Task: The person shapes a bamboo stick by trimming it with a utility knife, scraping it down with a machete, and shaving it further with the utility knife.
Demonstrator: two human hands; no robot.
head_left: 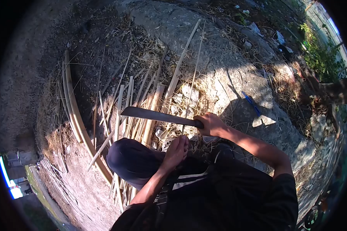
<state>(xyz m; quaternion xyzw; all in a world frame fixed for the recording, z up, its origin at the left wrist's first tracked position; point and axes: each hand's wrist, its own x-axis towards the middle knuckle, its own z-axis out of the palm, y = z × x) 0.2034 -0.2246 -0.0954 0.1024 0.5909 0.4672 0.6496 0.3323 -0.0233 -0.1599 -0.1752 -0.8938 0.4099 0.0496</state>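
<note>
My right hand (210, 124) is closed around the dark handle of a machete (154, 116), whose long blade points left. My left hand (176, 151), fingers wrapped together, grips the near end of a thin bamboo strip (191, 89). That strip runs away from me over the rock. The machete crosses it near its lower end, just beyond my left fingers; whether the edge touches it I cannot tell. Several split bamboo pieces (152, 114) lie in a loose pile beyond my bent knee (131, 159).
Long curved bamboo poles (80, 121) lie on the dirt at left. A large rock slab (235, 82) spreads ahead and right, with a slim blue object (251, 103) on it. Dry grass and litter lie farther off, near a green bush (322, 59).
</note>
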